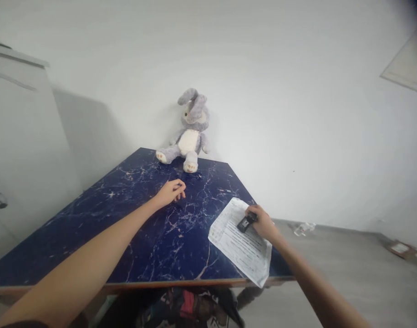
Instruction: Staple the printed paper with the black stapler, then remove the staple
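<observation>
My right hand is closed around a small black object with a pale label; its exact kind is unclear. It is over the upper right part of a printed sheet of paper, which lies at an angle near the table's right front corner and juts past the front edge. My left hand rests low over the middle of the table, fingers loosely curled and partly apart, with nothing visible in it. Beyond it sits a grey and white plush rabbit, leaning against the wall.
The dark blue marbled table meets the white wall at the back. A white cabinet stands on the left. On the grey floor to the right lie a clear plastic item and a brown cardboard piece.
</observation>
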A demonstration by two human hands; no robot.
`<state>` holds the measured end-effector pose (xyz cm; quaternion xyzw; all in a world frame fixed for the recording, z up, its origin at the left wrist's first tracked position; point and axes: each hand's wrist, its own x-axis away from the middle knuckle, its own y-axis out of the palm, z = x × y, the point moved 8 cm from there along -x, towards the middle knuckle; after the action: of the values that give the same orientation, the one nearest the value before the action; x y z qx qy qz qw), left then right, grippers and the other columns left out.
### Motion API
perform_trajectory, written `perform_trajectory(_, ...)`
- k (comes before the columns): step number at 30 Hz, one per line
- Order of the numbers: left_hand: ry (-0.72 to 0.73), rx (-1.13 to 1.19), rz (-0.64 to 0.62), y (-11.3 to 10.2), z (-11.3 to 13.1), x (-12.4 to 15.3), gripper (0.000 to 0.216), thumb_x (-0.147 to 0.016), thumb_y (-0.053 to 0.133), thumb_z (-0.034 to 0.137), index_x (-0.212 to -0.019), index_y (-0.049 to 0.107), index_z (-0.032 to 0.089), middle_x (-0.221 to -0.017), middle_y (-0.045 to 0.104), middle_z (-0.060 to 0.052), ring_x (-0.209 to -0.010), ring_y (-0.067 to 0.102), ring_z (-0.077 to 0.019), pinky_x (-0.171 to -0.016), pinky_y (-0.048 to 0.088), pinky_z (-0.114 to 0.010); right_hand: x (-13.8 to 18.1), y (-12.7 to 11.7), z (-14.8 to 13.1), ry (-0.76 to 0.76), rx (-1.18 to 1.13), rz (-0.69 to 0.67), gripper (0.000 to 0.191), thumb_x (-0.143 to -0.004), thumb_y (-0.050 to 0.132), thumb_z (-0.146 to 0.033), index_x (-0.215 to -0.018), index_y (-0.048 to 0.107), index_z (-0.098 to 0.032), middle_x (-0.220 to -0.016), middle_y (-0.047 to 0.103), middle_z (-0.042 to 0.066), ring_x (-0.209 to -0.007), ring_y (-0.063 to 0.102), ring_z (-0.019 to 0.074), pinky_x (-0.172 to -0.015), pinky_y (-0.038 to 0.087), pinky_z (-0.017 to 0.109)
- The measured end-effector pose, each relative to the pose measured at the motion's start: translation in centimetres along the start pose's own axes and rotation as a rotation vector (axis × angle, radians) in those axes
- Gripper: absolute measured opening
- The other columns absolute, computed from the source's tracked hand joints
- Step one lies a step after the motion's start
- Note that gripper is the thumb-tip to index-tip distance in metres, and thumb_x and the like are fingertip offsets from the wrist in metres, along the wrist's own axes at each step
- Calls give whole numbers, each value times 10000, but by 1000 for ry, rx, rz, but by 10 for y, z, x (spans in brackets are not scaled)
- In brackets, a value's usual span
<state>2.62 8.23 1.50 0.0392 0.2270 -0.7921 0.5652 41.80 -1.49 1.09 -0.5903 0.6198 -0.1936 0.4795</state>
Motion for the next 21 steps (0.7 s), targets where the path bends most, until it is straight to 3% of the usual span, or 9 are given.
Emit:
perform_trajectory(6,-13,19,-6,-1,-3,0,379,-899,628,553,-966,581,183,-732,724,-38,-531,573,-120,-460,466,-215,-21,-12,47,99,25,59,352,-555,476,-140,-839,665,-225,-1015,664,73,-978,634,264,-954,469,401)
perform_trajectory(13,-36,34,-24,2,-7,0,364,-905,611,541,-941,578,180,-727,727,-49,-529,574,-124,-452,462,-215,-76,-14,75,-102,-126,-11,425,-525,446,-202,-905,637,-216,-1039,662,79,-1025,624,270,-985,464,442)
perform_trajectory(16,-37,33,-20,1,-9,0,355,-913,608,531,-948,581,179,-726,726,-48,-532,580,-125,-459,466,-215,-103,0,62,-189,-199,-87,372,-528,472,-189,-869,616,-216,-1059,656,92,-1074,622,279,-995,458,451)
perform_trajectory(21,-24,44,9,-1,-13,-2,323,-925,598,500,-952,595,178,-721,722,-45,-523,572,-121,-456,457,-211,-136,43,13,-387,-261,-220,304,-589,520,-142,-876,595,-208,-1207,620,120,-1200,586,281,-1056,419,444)
